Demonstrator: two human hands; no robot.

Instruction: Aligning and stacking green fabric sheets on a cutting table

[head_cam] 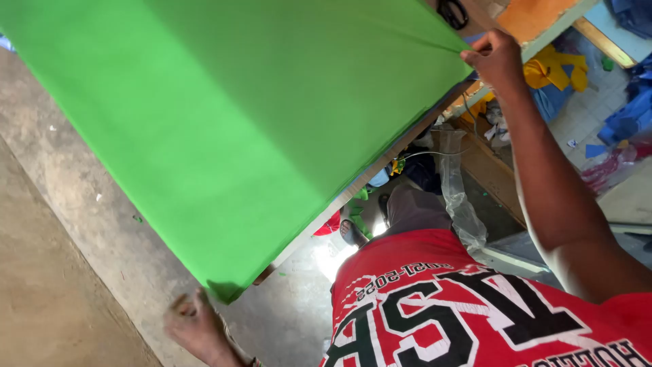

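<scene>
A big bright green cloth [231, 115] lies spread flat and fills most of the view; its near edge runs along a wooden table edge [380, 166]. My right hand [494, 58] is at the upper right, pinching the cloth's corner, and the fabric puckers toward my fingers. My left hand [197, 326] is at the bottom left, just below the cloth's other near corner [224, 291]. It is blurred and its fingers look curled; whether it grips the corner is unclear. My red printed shirt [475, 306] fills the lower right.
Black scissors [451, 12] lie on the orange tabletop past the cloth. A clear plastic sheet [458, 190] hangs below the table. Yellow cloth [557, 68] and blue cloth scraps [625, 119] litter the floor at right. My sandalled foot [350, 232] stands on grey concrete [61, 272].
</scene>
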